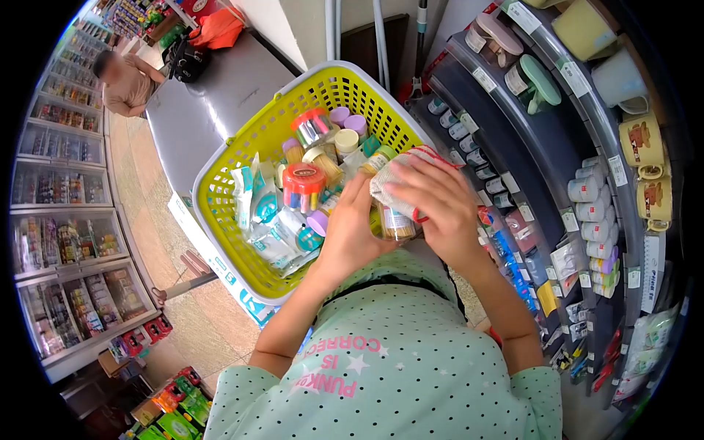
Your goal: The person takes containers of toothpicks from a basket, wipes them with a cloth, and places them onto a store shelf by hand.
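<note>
A clear jar of toothpicks [397, 226] is gripped in my left hand [346, 226], close to my body at the basket's near right edge. My right hand [433, 199] presses a pale cloth with a red edge [391, 174] over the jar's upper part, so its lid is hidden. Beside my left hand, the yellow-green plastic basket [211, 192] holds several toothpick jars, among them one with a cream lid [347, 139]. It also has tubs with orange-red lids [304, 176] and white-and-teal packets [273, 242].
Curved shelves [506, 139] on the right carry jars, mugs [645, 139] and price tags. Behind the basket runs a grey table [198, 121] with a black bag [189, 59]. A seated person [130, 84] is at the far left, near drawer-like display cases [70, 242].
</note>
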Motion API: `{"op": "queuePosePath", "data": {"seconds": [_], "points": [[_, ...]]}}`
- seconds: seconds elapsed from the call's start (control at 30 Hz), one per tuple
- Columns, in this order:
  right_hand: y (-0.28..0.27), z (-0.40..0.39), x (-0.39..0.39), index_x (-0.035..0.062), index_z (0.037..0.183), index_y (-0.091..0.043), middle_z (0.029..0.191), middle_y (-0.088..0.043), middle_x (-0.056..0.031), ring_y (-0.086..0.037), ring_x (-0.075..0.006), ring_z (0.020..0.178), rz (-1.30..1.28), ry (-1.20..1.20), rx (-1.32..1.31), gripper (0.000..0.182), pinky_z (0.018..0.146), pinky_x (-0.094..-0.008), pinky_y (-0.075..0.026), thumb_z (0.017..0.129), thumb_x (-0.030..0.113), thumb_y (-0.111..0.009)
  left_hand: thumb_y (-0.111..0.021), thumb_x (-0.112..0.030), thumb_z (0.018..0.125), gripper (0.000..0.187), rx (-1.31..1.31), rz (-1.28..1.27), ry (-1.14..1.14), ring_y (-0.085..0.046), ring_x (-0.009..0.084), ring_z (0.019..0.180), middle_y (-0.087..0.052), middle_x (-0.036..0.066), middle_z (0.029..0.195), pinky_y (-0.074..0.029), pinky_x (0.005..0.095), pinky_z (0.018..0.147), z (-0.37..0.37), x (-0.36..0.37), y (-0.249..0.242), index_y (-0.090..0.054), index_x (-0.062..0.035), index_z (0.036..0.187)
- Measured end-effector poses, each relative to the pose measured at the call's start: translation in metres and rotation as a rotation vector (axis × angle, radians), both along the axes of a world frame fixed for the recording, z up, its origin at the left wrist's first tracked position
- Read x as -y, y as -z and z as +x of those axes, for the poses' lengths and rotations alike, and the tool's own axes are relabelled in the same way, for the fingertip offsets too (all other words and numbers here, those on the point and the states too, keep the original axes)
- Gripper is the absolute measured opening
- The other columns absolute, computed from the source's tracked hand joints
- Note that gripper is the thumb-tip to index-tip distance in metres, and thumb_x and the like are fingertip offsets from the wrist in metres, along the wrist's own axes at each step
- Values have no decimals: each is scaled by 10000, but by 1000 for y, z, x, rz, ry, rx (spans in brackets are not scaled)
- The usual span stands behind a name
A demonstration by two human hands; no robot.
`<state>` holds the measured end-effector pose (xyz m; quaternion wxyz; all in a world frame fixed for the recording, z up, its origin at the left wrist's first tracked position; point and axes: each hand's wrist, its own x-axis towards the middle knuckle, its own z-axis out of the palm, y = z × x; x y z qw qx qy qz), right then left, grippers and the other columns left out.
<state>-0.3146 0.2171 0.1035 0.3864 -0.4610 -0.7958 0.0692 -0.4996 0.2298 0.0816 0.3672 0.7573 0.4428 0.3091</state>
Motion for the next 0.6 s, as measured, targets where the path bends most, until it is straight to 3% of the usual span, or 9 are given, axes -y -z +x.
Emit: {"op": "queuePosePath", "data": {"seconds": [0.3, 0.6], "points": [[18, 9, 13, 177, 1044, -780, 1202, -727, 22, -642, -198, 1193, -12, 103, 65, 348, 1093, -453, -365, 779, -14, -658, -884, -49, 491, 834, 57, -51, 24, -587, 357, 1126, -590, 161, 1183, -478, 386, 983, -1, -1, 6, -548, 9, 1252], [19, 25, 14, 170, 1002, -776, 1154, -743, 8, -668, -200, 1147, -105, 146, 52, 373, 1106, -452, -342, 783, -88, -618, -876, -46, 519, 795, 106, -65, -12, -591, 283, 1147, -586, 127, 1180, -460, 374, 1023, 0, 1, 14, -554, -21, 1245]]}}
